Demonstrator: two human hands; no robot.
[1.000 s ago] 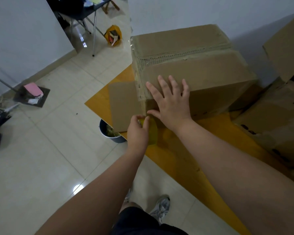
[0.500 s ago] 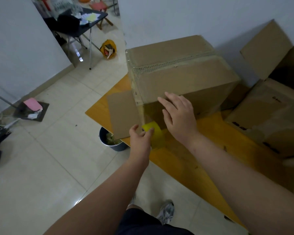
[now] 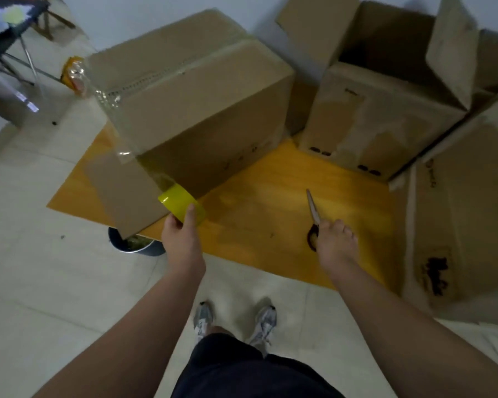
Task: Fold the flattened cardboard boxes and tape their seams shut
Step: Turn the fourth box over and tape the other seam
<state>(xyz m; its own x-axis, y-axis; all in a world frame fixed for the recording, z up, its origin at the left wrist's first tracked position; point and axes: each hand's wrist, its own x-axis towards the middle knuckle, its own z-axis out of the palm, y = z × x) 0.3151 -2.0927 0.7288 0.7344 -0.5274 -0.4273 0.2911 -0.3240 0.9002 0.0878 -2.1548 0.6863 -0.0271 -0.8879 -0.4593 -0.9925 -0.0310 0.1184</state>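
A large folded cardboard box (image 3: 196, 90) stands on the yellow wooden table (image 3: 265, 208), with clear tape along its top seam and down its left edge. My left hand (image 3: 181, 239) grips a yellow tape roll (image 3: 180, 204) at the box's lower left corner, and a strip of clear tape runs from the roll up to the box. My right hand (image 3: 335, 244) rests on the handles of scissors (image 3: 314, 216) lying on the table, fingers curled at the handles. An open box (image 3: 383, 116) stands at the back right.
A loose flat cardboard piece (image 3: 124, 191) lies on the table's left corner. More cardboard (image 3: 460, 214) leans at the right. A dark bin (image 3: 135, 245) sits on the tiled floor under the table edge. A folding table (image 3: 9, 30) stands far left. My shoes (image 3: 233, 323) are below.
My right hand left the box side and came down to the scissors on the table. My left hand pulled the tape roll slightly away from the box. The camera tilted down.
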